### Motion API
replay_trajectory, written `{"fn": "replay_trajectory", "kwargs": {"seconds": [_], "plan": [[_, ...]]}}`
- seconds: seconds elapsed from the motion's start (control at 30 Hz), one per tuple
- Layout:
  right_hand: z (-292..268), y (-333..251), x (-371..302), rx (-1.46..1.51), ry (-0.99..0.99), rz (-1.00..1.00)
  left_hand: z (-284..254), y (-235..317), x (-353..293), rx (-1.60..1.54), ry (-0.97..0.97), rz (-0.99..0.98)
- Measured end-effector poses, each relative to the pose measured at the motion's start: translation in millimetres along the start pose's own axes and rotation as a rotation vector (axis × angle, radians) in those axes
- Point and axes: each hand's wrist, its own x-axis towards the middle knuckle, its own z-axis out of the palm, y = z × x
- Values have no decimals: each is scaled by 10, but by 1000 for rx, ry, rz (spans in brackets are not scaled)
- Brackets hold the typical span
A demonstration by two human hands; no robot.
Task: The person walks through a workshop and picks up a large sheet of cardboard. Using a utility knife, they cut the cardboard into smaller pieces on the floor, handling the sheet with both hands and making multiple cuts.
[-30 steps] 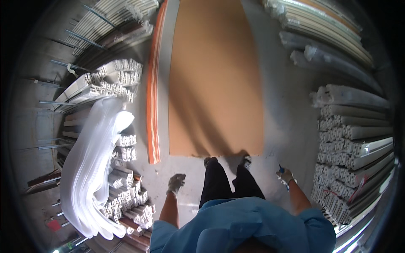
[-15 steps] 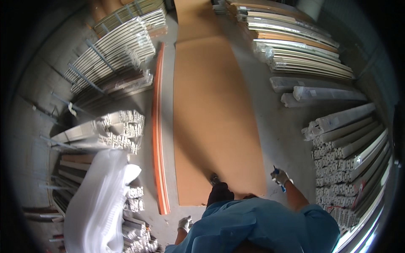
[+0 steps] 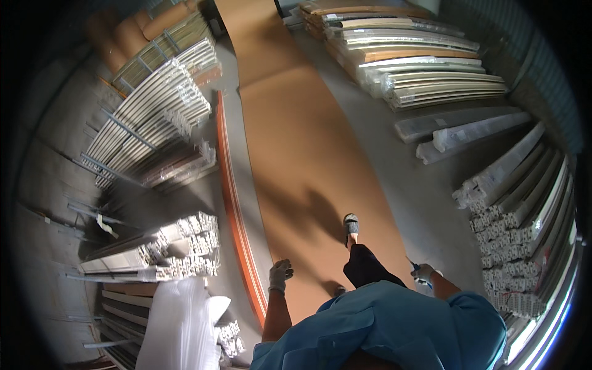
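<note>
Here, my right hand (image 3: 424,274) grips a small blue tool (image 3: 414,266) just outside the brown sheet's (image 3: 296,135) right edge; my left hand (image 3: 280,275), loosely open and empty, hangs by its left edge. Lengthwise, it stretches ahead, slanting left.

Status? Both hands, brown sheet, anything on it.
Left pale-gloved hand loosely curled, looks empty. Right pale-gloved hand grips slim blue tool. Long brown cardboard-like sheet spread ahead. In the way: wearer's grey shoe on it.
</note>
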Motion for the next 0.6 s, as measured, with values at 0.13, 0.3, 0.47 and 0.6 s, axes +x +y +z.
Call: {"fn": "replay_trajectory", "kwargs": {"seconds": [0.13,0.3,0.47,0.6], "plan": [[-270,-531,459,127,24,28,324,469,795,172,-38,-58],[-951,-1890,997,255,-17,57,209,887,1259,18,92,-451],[-1597,-3816,1398,66,181,-242,165,1102,1616,-70,193,-364],[-1924,-5402,1696,84,295,-435,149,1238,2168,50,196,-407]]}}
